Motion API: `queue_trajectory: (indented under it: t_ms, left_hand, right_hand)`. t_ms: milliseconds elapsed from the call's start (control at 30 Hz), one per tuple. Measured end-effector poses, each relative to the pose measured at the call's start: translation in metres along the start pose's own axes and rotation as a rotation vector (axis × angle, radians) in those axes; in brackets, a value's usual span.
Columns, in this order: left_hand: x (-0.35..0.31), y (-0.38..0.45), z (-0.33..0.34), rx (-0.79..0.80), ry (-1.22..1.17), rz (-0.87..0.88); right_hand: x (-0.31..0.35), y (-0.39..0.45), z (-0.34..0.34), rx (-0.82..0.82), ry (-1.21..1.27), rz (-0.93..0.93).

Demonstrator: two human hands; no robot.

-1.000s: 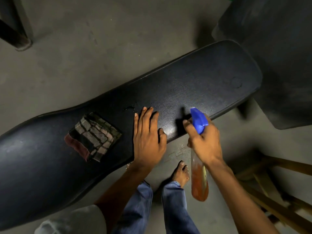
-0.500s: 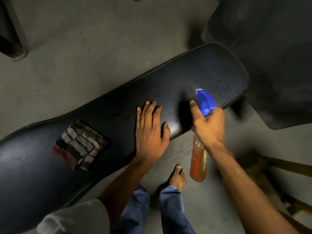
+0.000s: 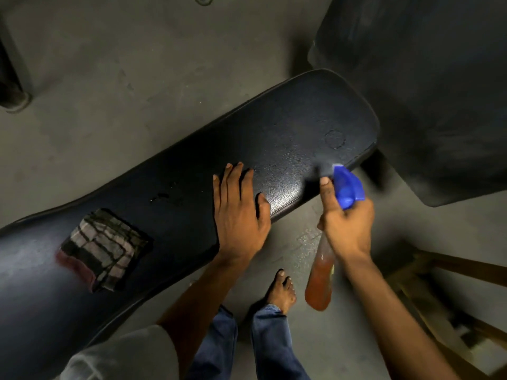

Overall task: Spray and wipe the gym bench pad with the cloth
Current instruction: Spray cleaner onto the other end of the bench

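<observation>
A long black bench pad (image 3: 288, 138) runs diagonally from lower left to upper right. A folded checked cloth (image 3: 101, 248) lies flat on its left part. My left hand (image 3: 238, 212) rests flat on the pad's near edge, fingers straight. My right hand (image 3: 345, 226) grips a spray bottle (image 3: 319, 278) of orange liquid, the index finger on the trigger of its blue head (image 3: 348, 187). The nozzle points at the pad's right end, where a faint mist hangs. Small wet spots show on the pad left of my left hand.
A dark mat or pad (image 3: 428, 86) lies on the concrete floor just beyond the bench's right end. A wooden frame (image 3: 444, 286) stands at the lower right. A dark metal post base (image 3: 13, 91) is at the far left. My bare foot (image 3: 282, 292) stands below the bench.
My right hand has carried the spray bottle to the right along the pad's near edge, toward its right end. My left hand stays flat on the pad. The cloth has not moved.
</observation>
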State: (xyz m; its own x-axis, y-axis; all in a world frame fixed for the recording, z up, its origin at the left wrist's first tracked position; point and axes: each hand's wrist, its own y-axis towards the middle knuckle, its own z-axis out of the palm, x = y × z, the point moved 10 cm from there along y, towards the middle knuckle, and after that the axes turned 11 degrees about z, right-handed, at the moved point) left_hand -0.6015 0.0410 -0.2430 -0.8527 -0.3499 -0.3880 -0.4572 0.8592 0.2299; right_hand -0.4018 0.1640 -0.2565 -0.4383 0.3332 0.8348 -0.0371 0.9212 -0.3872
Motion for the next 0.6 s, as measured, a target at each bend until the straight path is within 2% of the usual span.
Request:
queue_trajectory:
  t_ms: [67,200,267,500,600]
  left_hand:
    - [-0.008,0.006,0.004,0.006,0.003,0.005]
    - [-0.016,0.021,0.013,0.029,0.04,0.008]
    - [-0.016,0.028,0.015,0.028,0.055,0.014]
    - [-0.029,0.047,0.021,0.021,0.058,0.06]
    - [-0.031,0.047,0.026,0.054,0.065,0.048]
  right_hand:
    - [0.011,0.008,0.003,0.012,-0.023,-0.038]
    - [0.041,-0.003,0.038,0.216,-0.149,-0.194]
    - [0.052,-0.008,0.044,0.234,-0.184,-0.265]
    - [0.02,0.044,-0.028,-0.105,0.054,-0.042]
    - [0.009,0.044,-0.041,-0.143,0.05,-0.021]
